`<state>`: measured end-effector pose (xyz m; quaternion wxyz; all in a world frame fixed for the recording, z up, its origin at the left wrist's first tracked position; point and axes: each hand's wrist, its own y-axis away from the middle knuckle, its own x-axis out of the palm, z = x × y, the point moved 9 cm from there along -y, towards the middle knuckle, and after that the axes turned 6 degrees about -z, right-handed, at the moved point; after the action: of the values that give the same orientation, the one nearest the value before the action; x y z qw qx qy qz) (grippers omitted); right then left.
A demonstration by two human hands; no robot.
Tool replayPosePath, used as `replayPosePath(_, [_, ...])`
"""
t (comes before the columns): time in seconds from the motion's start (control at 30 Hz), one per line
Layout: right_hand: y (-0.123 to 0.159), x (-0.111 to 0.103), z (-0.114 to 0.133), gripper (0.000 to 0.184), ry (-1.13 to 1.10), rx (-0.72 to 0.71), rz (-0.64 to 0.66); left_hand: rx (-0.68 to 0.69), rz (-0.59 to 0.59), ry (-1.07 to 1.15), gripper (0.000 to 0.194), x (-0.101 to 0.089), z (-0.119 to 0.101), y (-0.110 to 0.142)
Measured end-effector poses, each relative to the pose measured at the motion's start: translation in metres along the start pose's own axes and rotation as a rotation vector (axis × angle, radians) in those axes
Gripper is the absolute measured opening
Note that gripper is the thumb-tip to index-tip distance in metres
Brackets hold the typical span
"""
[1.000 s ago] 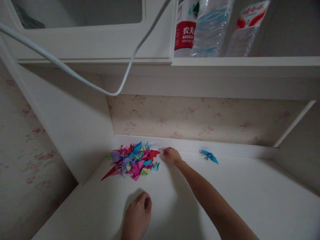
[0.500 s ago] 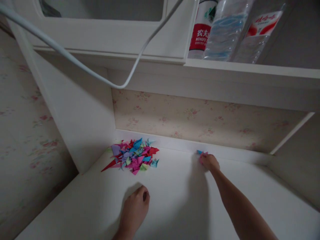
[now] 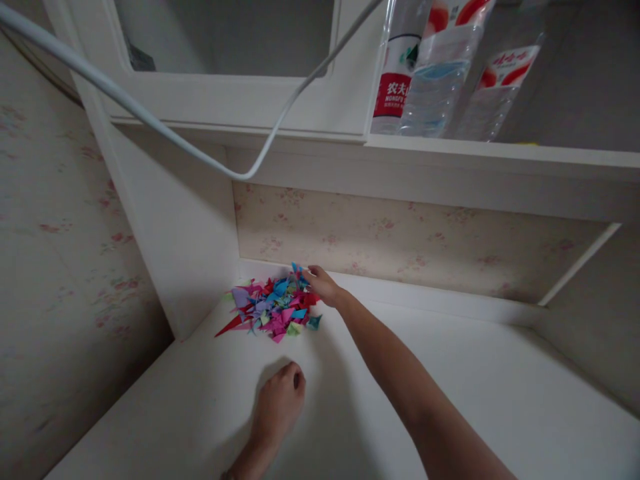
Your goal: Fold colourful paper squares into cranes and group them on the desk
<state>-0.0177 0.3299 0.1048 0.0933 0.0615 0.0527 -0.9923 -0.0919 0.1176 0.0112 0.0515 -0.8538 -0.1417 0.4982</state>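
A heap of folded paper cranes [image 3: 280,307] in pink, red, blue, purple and green lies at the back left of the white desk. At the heap's right rear edge is my right hand [image 3: 323,285], its fingers closed on a blue paper crane [image 3: 296,269]; some pink shows at the fingertips, partly hidden among the other pieces. Nearer to me, my left hand [image 3: 281,399] rests on the desk in a loose fist, in front of the heap and apart from it. Nothing shows in that fist.
A white cable [image 3: 240,176] hangs in a loop across the upper view. Above the desk, several plastic bottles [image 3: 435,87] stand on an open shelf [image 3: 500,150] beside a cabinet door [image 3: 240,100]. Flowered wallpaper [image 3: 400,233] covers the wall behind the white desk [image 3: 480,373].
My right hand has moved left from the desk's back right to the heap, carrying the blue and pink paper. My left hand stays in its fist. The view has tilted slightly.
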Motion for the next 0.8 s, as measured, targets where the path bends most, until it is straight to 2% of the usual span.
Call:
replayPosePath(0.07, [0.005, 0.025, 0.004, 0.061, -0.113, 0.047, 0.033, 0.011, -0.007, -0.011, 0.019, 0.0, 0.0, 0.0])
replayPosePath(0.13, [0.017, 0.031, 0.002, 0.065, -0.203, 0.081, 0.029, 0.017, -0.008, -0.019, 0.019, 0.0, 0.0, 0.0])
replayPosePath(0.17, [0.026, 0.026, -0.001, 0.065, -0.244, 0.09, 0.018, 0.018, -0.006, -0.021, 0.019, 0.0, 0.0, 0.0])
replayPosePath(0.27, [0.065, -0.008, -0.017, 0.055, -0.328, 0.112, -0.034, 0.021, -0.004, -0.02, 0.019, 0.0, 0.001, 0.0])
replayPosePath(0.4, [0.146, -0.075, -0.058, 0.029, -0.326, 0.169, -0.115, 0.03, 0.009, 0.001, 0.018, 0.001, 0.0, 0.001])
replayPosePath(0.5, [0.214, -0.121, -0.094, 0.027, -0.233, 0.18, -0.221, 0.041, 0.02, 0.019, 0.017, 0.003, -0.001, 0.002])
replayPosePath(0.57, [0.252, -0.144, -0.113, 0.031, -0.111, 0.184, -0.301, 0.038, 0.023, 0.019, 0.015, 0.002, -0.002, 0.001])
replayPosePath(0.67, [0.283, -0.154, -0.118, 0.036, 0.054, 0.112, -0.322, 0.017, 0.02, -0.011, 0.017, -0.001, -0.003, 0.002])
replayPosePath(0.8, [0.28, -0.143, -0.106, 0.04, 0.202, 0.032, -0.248, -0.086, -0.01, -0.071, 0.02, -0.005, -0.006, 0.012])
